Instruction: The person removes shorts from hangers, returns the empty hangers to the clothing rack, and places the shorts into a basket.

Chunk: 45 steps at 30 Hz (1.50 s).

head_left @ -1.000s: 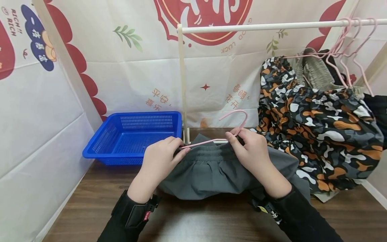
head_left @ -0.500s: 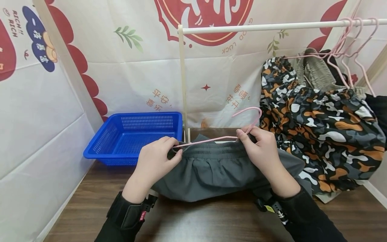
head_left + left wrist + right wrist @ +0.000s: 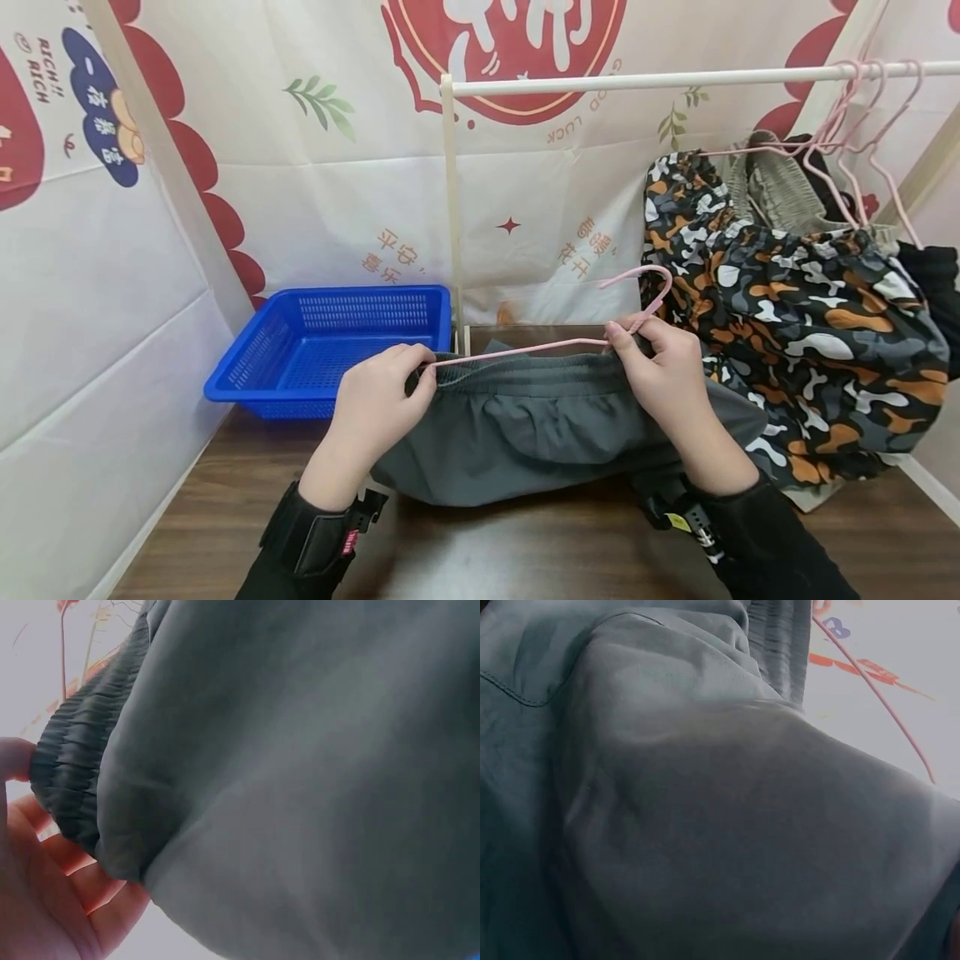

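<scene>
Grey elastic-waist pants [image 3: 525, 433] hang bunched between the hands, waistband uppermost. My left hand [image 3: 381, 400] pinches the left end of the waistband, thumb in front, right where the hanger's arm ends. A pink clothes hanger [image 3: 525, 350] runs along the waistband's top edge, its hook standing up at the right. With thumb and fingers my right hand [image 3: 663, 371] grips the hanger close below its hook, together with the waistband. The left wrist view has the gathered waistband [image 3: 75, 757] against the left fingers [image 3: 101, 896]. Pants cloth [image 3: 727, 825] fills most of the right wrist view.
A blue plastic basket [image 3: 213, 382] stands at the left on the wooden table [image 3: 480, 554]. Behind the hands rises a white rack [image 3: 540, 86]. Patterned pants [image 3: 817, 325] and other clothes hang at its right on pink hangers [image 3: 847, 125].
The left hand has shifted left with its end of the waistband, and the right hand has moved right with the hanger's hook. The waistband is stretched wider. The head view has tilted slightly.
</scene>
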Each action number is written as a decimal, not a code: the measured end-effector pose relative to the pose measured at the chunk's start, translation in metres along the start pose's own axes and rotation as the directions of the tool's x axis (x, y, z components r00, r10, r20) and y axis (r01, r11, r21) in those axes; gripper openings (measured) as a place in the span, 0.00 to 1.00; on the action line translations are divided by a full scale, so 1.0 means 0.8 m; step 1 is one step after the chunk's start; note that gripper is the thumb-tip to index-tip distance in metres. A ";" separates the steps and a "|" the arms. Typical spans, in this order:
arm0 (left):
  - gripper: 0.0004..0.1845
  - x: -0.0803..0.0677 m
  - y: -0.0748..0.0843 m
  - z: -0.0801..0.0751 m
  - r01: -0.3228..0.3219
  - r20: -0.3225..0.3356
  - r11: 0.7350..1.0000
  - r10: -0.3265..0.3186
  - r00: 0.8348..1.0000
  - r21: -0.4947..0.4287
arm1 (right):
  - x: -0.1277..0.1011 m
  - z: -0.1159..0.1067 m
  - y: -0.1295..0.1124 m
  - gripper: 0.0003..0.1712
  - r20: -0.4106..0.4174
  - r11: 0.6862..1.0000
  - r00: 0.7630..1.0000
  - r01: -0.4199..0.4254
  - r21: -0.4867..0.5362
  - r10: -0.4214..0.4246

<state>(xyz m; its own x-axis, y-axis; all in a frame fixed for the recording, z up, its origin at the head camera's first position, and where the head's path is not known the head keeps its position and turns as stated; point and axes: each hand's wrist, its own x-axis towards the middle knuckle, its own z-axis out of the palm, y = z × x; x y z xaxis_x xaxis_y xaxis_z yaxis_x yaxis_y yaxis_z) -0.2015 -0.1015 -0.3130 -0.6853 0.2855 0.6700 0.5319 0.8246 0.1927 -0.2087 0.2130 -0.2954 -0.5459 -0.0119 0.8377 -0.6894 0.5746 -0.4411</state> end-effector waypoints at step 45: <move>0.11 0.011 0.001 0.014 0.045 0.115 0.999 -0.046 0.992 0.012 | 0.003 0.005 0.015 0.05 0.052 0.995 0.994 -0.099 0.016 0.098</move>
<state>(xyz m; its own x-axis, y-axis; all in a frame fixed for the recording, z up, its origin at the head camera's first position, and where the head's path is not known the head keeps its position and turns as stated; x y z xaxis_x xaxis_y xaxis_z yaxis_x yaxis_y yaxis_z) -0.2129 -0.0932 -0.3151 -0.7617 0.3019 0.5733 0.4947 0.8424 0.2137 -0.2200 0.2164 -0.3001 -0.6345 0.0020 0.7730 -0.6397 0.5600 -0.5265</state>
